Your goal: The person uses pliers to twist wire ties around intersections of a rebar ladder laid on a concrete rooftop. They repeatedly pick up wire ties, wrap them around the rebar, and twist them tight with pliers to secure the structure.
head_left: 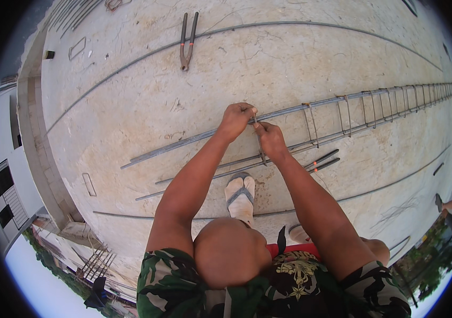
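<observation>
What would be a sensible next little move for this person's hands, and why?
Perhaps nudge the thin metal loop snug against the upper bars: the left hand and right hand seem to pinch it near that crossing, and the loops farther right already span the upper and lower bars.

Item: camouflage shirt (258,299), dark green, black and pale, worn by the person. Marking: one short line of pale-gold capital lettering (296,256) on the front, slightly curved, partly legible; the complete wording cannot be made out. Associated device: pale-gold emblem (301,273), ornate, just below the lettering as seen in the head view; finer detail too small to tell. Further device: pointed star (297,293), same pale gold, below the emblem. Legible lettering elsewhere: none.
</observation>
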The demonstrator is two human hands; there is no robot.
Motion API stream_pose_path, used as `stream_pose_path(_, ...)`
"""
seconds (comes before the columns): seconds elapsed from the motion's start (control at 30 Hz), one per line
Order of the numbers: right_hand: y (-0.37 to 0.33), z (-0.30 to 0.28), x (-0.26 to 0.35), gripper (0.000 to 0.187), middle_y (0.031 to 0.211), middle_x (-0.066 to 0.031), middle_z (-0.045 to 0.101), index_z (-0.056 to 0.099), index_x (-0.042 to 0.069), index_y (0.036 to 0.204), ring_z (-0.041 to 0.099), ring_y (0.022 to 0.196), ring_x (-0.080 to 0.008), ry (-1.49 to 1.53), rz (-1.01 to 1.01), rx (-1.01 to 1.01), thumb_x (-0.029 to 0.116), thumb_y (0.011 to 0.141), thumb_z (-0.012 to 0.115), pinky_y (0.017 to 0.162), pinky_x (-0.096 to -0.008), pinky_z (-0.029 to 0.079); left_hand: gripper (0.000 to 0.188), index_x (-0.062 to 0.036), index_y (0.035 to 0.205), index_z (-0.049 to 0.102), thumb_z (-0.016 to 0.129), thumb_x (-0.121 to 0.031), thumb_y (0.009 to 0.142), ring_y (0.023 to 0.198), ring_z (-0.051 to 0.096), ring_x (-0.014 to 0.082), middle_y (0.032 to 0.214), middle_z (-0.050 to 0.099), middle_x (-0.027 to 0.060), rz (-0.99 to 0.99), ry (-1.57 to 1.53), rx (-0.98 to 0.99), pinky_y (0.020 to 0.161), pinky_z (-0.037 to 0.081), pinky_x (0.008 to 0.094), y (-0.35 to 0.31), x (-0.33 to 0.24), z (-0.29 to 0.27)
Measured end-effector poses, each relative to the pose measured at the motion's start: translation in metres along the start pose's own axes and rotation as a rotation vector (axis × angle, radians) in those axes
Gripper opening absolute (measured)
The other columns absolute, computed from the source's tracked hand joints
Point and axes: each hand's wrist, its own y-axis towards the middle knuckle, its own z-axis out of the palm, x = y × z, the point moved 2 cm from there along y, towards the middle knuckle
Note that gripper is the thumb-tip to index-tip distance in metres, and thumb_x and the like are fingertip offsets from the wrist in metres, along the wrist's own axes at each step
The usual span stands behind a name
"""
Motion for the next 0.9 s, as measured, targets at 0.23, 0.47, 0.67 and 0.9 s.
stream_pose_path(0.23, -0.001, 0.003, 0.0, 0.038, 0.069, -0.0203, 0.06, 0.065, -0.009, 0.095, 0.055, 0.064, -0.0296, 0.041, 0.063, -0.002, 0.027, 0.092, 0.054, 0.066, -0.0398, 0.043, 0.03, 0.0019, 0.097, 0.068, 0.066, -0.026, 0.085, 0.068, 0.058, 0.0148, 0.08, 0.064, 0.0073, -0.044, -0.031, -0.022, 0.051, 0.044, 0.0281, 0.004, 0.005, 0.0)
stream_pose_path(0.47, 0.006, -0.003, -0.004, 0.033, 0.07, -0.0117, 0.06, 0.066, -0.007, 0.091, 0.052, 0.066, -0.0201, 0.044, 0.061, 0.02, 0.025, 0.091, 0.059, 0.065, -0.0351, 0.043, 0.025, -0.001, 0.106, 0.068, 0.062, -0.016, 0.086, 0.08, 0.058, 0.0156, 0.094, 0.067, 0.0075, 0.107, 0.141, 0.247, 0.07, 0.048, 0.0288, -0.011, -0.012, -0.016)
stream_pose_path(0.67, 0.009, -0.009, -0.002, 0.032, 0.061, -0.0008, 0.049, 0.067, -0.005, 0.086, 0.041, 0.058, -0.0108, 0.035, 0.047, 0.069, 0.026, 0.091, 0.06, 0.054, -0.0298, 0.036, 0.03, -0.001, 0.114, 0.065, 0.055, -0.012, 0.088, 0.087, 0.057, 0.0166, 0.105, 0.065, 0.0097, 0.079, 0.121, 0.413, 0.072, 0.047, 0.029, -0.006, -0.011, -0.027)
stream_pose_path(0.9, 0.01, -0.013, -0.001, 0.03, 0.062, 0.0013, 0.049, 0.067, -0.004, 0.086, 0.039, 0.057, -0.0093, 0.11, 0.145, 0.142, 0.025, 0.091, 0.061, 0.052, -0.0277, 0.033, 0.03, -0.0018, 0.109, 0.066, 0.058, -0.021, 0.088, 0.089, 0.058, 0.0165, 0.102, 0.066, 0.0081, -0.124, 0.127, 0.405, 0.073, 0.047, 0.0292, -0.002, -0.016, -0.022)
